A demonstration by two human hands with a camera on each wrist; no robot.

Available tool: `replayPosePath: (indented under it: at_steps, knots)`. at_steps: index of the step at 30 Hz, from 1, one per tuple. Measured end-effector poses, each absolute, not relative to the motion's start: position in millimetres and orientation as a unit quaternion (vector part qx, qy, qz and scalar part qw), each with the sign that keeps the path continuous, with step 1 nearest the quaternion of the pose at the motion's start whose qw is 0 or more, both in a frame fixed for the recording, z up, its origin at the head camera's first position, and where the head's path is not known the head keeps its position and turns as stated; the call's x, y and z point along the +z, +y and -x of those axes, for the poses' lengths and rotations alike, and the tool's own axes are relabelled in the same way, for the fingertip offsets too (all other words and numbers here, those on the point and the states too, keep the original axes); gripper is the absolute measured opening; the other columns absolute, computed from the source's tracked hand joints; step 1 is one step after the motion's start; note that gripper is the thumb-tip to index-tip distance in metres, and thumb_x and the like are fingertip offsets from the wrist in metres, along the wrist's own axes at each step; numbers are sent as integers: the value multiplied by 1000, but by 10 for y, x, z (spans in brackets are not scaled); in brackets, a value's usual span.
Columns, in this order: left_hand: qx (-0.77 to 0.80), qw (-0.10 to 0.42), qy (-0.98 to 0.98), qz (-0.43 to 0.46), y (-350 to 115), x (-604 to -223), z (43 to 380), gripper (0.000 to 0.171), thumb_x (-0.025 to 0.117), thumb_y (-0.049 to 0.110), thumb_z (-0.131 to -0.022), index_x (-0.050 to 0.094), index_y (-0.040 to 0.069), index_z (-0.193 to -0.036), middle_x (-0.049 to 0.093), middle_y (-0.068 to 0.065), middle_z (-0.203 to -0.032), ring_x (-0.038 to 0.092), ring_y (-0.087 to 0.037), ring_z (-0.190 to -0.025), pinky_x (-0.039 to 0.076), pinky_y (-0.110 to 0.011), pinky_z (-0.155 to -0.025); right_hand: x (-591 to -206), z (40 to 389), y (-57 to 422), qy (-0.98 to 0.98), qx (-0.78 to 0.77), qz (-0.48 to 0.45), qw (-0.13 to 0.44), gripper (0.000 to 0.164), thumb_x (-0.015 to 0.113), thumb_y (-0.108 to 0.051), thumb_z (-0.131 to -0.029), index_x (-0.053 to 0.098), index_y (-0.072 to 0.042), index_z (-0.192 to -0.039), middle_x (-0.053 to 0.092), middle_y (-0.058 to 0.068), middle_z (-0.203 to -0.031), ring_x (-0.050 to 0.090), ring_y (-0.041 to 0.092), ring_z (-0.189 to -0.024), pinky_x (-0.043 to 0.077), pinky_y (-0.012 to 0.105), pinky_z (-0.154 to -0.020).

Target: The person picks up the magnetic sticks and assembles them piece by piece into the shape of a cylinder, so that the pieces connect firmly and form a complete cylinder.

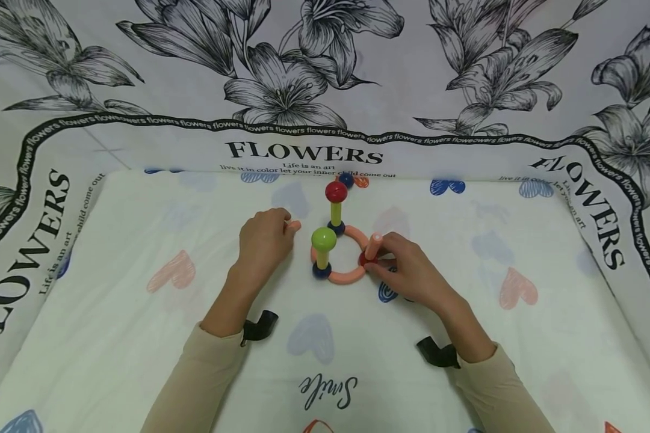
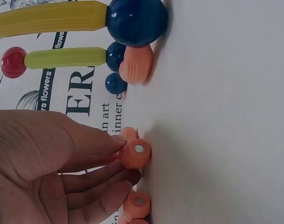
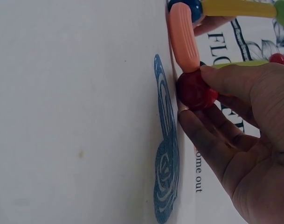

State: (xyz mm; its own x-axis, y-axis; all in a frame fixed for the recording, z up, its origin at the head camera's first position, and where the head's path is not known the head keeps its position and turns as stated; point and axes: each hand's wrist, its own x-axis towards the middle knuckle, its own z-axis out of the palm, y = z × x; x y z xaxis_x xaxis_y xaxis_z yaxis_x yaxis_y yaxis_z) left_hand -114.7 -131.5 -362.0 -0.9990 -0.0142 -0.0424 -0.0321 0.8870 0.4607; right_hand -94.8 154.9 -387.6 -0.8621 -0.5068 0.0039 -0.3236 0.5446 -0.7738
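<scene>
My left hand (image 1: 265, 243) pinches an orange magnetic rod (image 2: 135, 155) low over the cloth, its silver end dot facing the left wrist camera. To its right lies a ring of orange curved rods (image 1: 346, 277) joined by balls. A yellow rod topped by a green ball (image 1: 324, 239) rises from one dark blue ball (image 1: 322, 270); a yellow-green rod topped by a red ball (image 1: 336, 192) stands on another. On the ring's right side, my right hand (image 1: 414, 267) grips a low red ball (image 3: 194, 90) between thumb and fingers. An orange stick (image 1: 375, 244) slants up beside that thumb and forefinger.
A loose dark blue ball (image 1: 345, 180) sits behind the ring. Another orange piece (image 2: 138, 204) shows below the left fingers in the left wrist view. Under everything is a white cloth (image 1: 195, 361) with printed hearts; a flower-printed cloth (image 1: 184, 144) lies beyond it.
</scene>
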Motion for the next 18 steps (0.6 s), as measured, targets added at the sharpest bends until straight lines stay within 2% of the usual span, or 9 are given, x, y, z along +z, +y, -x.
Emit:
replayPosePath:
  at_steps: [2, 8, 12, 16, 18]
  knots:
    - [241, 20, 970, 10, -1311, -3619, 1151, 34, 68, 25, -103, 75, -3, -121, 78, -22, -117, 77, -41, -100, 61, -54, -85, -3876, 950, 1551, 872, -413, 239, 110, 18, 77, -8, -96, 66, -13, -109, 68, 6, -117, 72, 21, -112, 63, 35, -93]
    - [257, 50, 965, -3, -1325, -3600, 1154, 31, 65, 24, -105, 76, -2, -118, 78, -21, -112, 73, -37, -95, 59, -51, -85, -3888, 960, 1564, 874, -410, 238, 109, 19, 78, -9, -96, 66, -14, -111, 68, 6, -118, 73, 22, -112, 63, 38, -94]
    - [279, 86, 956, -22, -1375, -3565, 1163, 34, 61, 25, -108, 74, 1, -129, 76, -20, -112, 67, -33, -97, 55, -50, -87, -3888, 957, 1563, 874, -409, 236, 111, 19, 77, -10, -97, 66, -13, -111, 68, 5, -117, 72, 21, -112, 63, 36, -95]
    - [336, 131, 933, -23, -1481, -3501, 1203, 39, 58, 34, -109, 71, 8, -135, 73, -14, -116, 66, -29, -104, 53, -43, -88, -3884, 954, 1562, 874, -409, 238, 111, 19, 77, -11, -97, 65, -13, -111, 67, 5, -117, 71, 20, -113, 63, 35, -95]
    - [375, 143, 916, -21, -1549, -3465, 1224, 41, 58, 39, -109, 69, 10, -136, 75, -12, -118, 69, -28, -107, 56, -40, -86, -3883, 957, 1564, 873, -409, 241, 109, 19, 77, -11, -97, 65, -14, -110, 67, 4, -118, 71, 19, -113, 63, 34, -95]
